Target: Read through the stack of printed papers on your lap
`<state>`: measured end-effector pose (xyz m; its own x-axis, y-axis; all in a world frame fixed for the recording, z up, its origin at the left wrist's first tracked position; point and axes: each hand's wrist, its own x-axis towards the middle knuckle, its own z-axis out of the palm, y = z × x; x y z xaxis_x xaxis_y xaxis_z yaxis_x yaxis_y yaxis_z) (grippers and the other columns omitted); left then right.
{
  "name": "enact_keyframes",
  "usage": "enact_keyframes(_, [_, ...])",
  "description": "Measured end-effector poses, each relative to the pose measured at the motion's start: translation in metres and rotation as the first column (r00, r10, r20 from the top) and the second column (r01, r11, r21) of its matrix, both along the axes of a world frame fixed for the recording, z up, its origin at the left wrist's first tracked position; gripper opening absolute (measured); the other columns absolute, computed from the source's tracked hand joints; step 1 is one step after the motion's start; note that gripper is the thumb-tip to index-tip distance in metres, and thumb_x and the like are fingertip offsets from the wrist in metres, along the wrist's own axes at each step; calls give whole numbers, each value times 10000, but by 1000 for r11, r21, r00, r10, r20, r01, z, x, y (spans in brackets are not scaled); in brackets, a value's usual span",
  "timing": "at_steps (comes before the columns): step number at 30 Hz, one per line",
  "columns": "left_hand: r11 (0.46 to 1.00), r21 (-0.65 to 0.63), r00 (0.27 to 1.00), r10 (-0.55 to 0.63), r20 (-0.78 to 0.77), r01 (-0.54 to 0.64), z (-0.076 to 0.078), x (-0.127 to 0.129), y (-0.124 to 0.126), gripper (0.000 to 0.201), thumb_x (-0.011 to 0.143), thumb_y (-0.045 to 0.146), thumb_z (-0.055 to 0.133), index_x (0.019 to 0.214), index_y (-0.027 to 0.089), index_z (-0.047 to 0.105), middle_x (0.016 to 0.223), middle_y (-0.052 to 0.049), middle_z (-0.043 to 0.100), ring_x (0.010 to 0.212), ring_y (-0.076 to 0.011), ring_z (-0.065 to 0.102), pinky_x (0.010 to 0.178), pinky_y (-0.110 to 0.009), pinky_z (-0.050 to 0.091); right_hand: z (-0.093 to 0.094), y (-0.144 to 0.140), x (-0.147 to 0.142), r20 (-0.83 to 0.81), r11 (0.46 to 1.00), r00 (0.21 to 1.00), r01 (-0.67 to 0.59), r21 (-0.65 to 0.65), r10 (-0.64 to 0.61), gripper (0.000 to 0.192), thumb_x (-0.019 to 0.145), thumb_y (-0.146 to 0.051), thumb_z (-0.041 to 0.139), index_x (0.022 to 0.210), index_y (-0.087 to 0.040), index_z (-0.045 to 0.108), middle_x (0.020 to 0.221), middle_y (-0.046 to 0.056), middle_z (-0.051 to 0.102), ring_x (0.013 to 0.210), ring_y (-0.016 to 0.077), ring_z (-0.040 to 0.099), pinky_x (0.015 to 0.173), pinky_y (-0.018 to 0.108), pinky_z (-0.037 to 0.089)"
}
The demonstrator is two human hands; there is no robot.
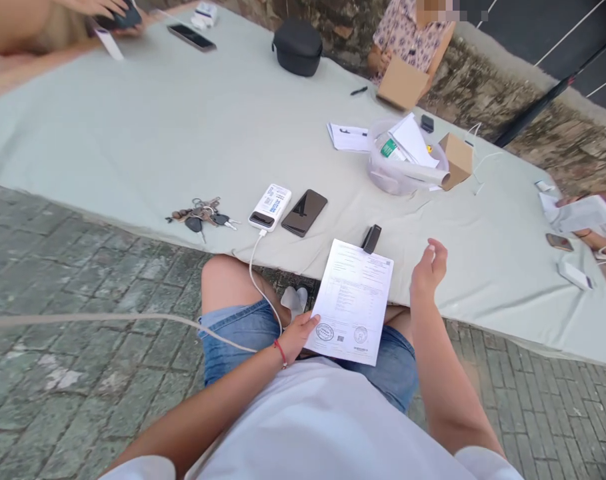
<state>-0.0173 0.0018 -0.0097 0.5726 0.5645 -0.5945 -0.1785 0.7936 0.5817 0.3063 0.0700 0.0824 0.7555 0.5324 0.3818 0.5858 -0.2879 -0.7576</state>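
A printed white sheet of paper [355, 293] with two round stamps lies tilted over my lap, its top on the table edge. My left hand [300, 337], with a red string bracelet, is closed on the sheet's lower left corner. To the right of the paper, my right hand [429, 267] is raised above the table edge, fingers loosely bent and nothing visible in them. A small black device [371, 238] touches the paper's top edge. Left of it lie a dark smartphone [305, 213] and a white power bank [270, 207] with a cable plugged in.
A bunch of keys [203, 217] lies near the cloth-covered table's front edge. Further back are a plastic tub [383, 170] of papers, a small cardboard box [457, 160] and a black case [297, 48]. Other people sit around the table; one holds a brown box [403, 83].
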Motion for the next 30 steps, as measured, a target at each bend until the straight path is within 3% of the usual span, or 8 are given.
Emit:
enact_keyframes(3, [999,-11,999,41,-26,-41,0,-18,-2,727,671,638,858,1150,102,749,1097,-187,789,1042,-362,740,973,-476,549,-9,-89,-1,-158,997,986,45,-67,-55,435,967,-583,448,1153,-243,644,1178,78,708,1034,236,688,1014,465,512])
enact_keyframes(5, [998,-27,998,49,-44,-50,-1,-24,-6,705,660,623,871,1122,103,755,1078,-181,795,1029,-363,745,963,-476,556,-25,-139,-14,-371,994,928,-26,-110,-17,439,904,-638,562,1065,-243,665,1058,81,742,964,251,711,950,453,557])
enact_keyframes(9, [996,-41,992,77,-96,-81,-3,-23,-13,665,616,532,928,1103,112,756,1076,-161,800,1001,-339,756,954,-463,572,-58,-193,-57,-774,967,633,-211,-141,25,442,793,-650,734,1047,-290,700,1051,65,769,901,270,740,800,428,625])
enact_keyframes(13, [992,-19,976,119,-180,-124,-1,-19,-12,650,549,414,983,1091,132,762,1096,-137,801,1000,-315,759,950,-437,584,-72,-189,-93,-920,951,380,-308,-27,97,378,805,-553,789,1072,-304,694,1114,33,785,1021,298,748,875,469,636])
enact_keyframes(16, [994,-66,988,79,-135,-89,5,-22,-7,633,591,453,961,1094,123,764,1094,-149,799,996,-317,762,944,-435,585,-74,-176,-99,-955,955,277,-295,16,102,483,752,-468,866,1149,-254,692,1110,64,797,1017,332,761,923,529,626])
enact_keyframes(20, [982,-185,1000,25,-5,-25,11,-32,1,670,684,635,851,1093,109,776,1104,-187,790,1064,-363,743,960,-458,577,-70,-172,-85,-964,953,256,-303,-2,79,514,740,-474,882,1143,-196,725,1105,106,801,988,343,774,944,540,620])
enact_keyframes(24, [972,-227,994,-31,104,55,8,-36,2,707,734,701,770,1195,166,761,1206,-157,767,1188,-359,694,1015,-448,554,-62,-180,-69,-964,917,256,-398,-37,72,503,741,-494,876,1120,-189,749,1103,111,802,986,344,777,941,528,619])
enact_keyframes(30, [990,-110,995,-88,-48,82,-5,-23,-5,650,580,560,932,1009,90,800,998,-166,808,985,-351,753,936,-430,566,-60,-184,-69,-962,927,265,-373,-42,62,503,730,-484,879,1127,-208,739,1124,96,798,1028,341,766,957,536,615])
